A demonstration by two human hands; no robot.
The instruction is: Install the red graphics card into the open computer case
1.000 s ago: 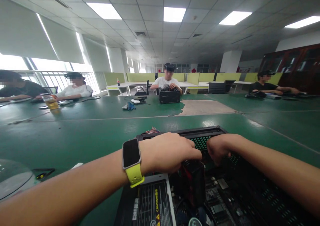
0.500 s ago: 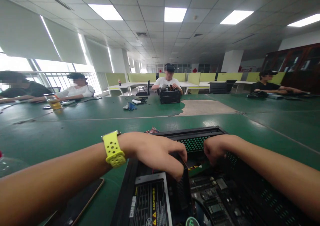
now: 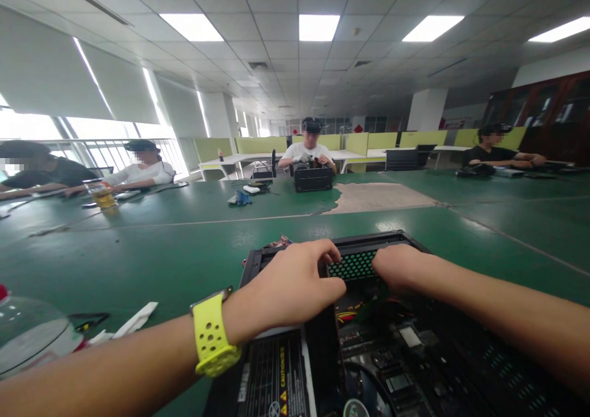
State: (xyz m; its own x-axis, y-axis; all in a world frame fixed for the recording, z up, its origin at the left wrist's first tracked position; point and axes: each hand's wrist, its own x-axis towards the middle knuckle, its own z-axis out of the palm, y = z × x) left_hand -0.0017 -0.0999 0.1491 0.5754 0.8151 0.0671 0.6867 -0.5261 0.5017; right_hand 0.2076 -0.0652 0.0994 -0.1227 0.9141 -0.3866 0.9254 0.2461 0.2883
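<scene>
An open black computer case (image 3: 396,240) lies on the green table (image 3: 184,251) right in front of me. Inside it are a power supply with a caution label (image 3: 276,383) and a circuit board (image 3: 405,374). My left hand (image 3: 295,281), with a yellow-strapped watch (image 3: 209,340) on the wrist, is closed over the top of a black upright part (image 3: 320,349) by the case's perforated far wall (image 3: 354,264). My right hand (image 3: 401,266) sits just to the right at the same wall. Its fingers curl down into the case and are hidden.
A clear plastic bottle (image 3: 27,337), a white paper scrap (image 3: 133,321) and a small wrapper (image 3: 279,243) lie to the left of the case. Farther off are a cup of amber drink (image 3: 104,197), a blue cloth (image 3: 240,198) and another black case (image 3: 313,178). Several people sit at the far tables.
My left hand has slid forward from over the power supply to the case's far wall. My right hand has edged forward too. A phone seen at lower left is out of view.
</scene>
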